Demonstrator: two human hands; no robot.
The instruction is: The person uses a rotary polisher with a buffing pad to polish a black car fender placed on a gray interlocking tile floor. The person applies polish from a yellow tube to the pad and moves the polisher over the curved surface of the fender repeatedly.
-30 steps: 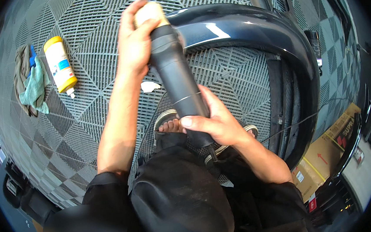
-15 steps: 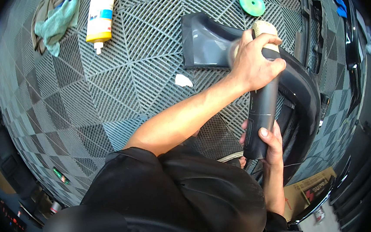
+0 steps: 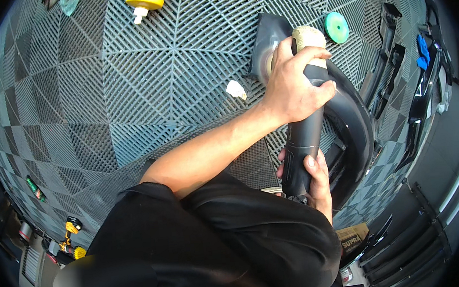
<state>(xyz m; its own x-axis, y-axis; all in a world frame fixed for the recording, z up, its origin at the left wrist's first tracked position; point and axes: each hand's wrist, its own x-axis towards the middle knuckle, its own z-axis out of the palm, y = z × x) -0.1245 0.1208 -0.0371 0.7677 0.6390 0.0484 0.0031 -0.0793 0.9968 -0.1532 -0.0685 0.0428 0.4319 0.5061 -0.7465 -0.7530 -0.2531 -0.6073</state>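
Observation:
A black power polisher (image 3: 304,135) with a beige-covered head is held between my two hands. My left hand (image 3: 294,87) wraps over its head end, fingers curled round it. Lower down, my right hand (image 3: 319,182) grips the rear of the body, thumb on top. The polisher's pad, mostly hidden by my left hand, is against the flared end of a glossy black curved car trim panel (image 3: 355,125), which lies on the floor and bends round to the right of the tool. Close by is a small crumpled white scrap (image 3: 235,89).
A green round pad (image 3: 336,27) lies beyond the polisher. A yellow-capped white bottle (image 3: 145,1) and a teal cloth (image 3: 68,3) are at the far left. Black trim pieces (image 3: 388,71) and a blue cloth (image 3: 423,52) sit right. A yellow-and-black drill (image 3: 71,227) stands lower left.
My view has shifted, bringing the drill into sight at lower left. Both hands still hold the polisher, whose head now covers more of the panel's flared end.

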